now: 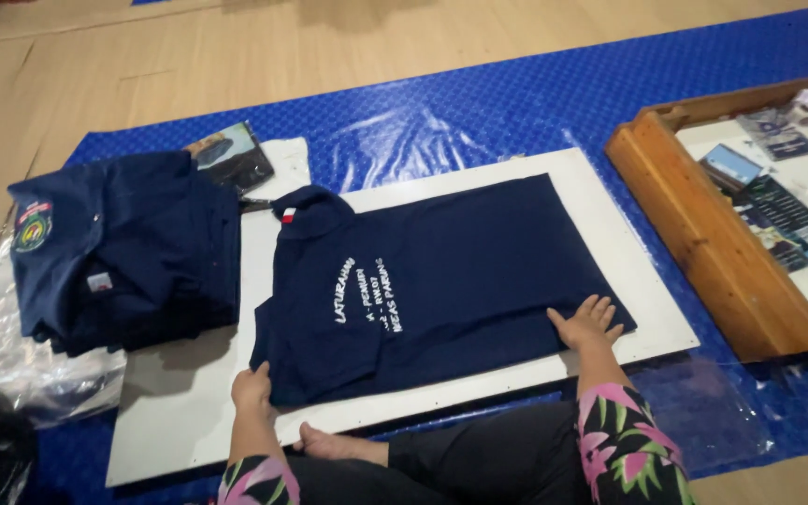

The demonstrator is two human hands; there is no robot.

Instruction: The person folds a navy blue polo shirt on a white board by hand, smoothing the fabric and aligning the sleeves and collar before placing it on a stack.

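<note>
Shirt: a navy shirt point(441, 281) with white lettering on its back is lying face down and spread across a white board point(642, 309).
Left hand: the left hand point(252, 388) is gripping the shirt's near corner, fingers curled over the cloth edge.
Right hand: the right hand point(589, 323) is pressing flat on the hem end, fingers spread, grasping nothing.
Stack: a pile of folded navy shirts point(123, 252) is sitting just beside the collar, on the board's left end.
Floor cover: a blue mat point(479, 112) is lying under the board.
Frame: a wooden frame point(703, 234) is resting to the right, apart.
</note>
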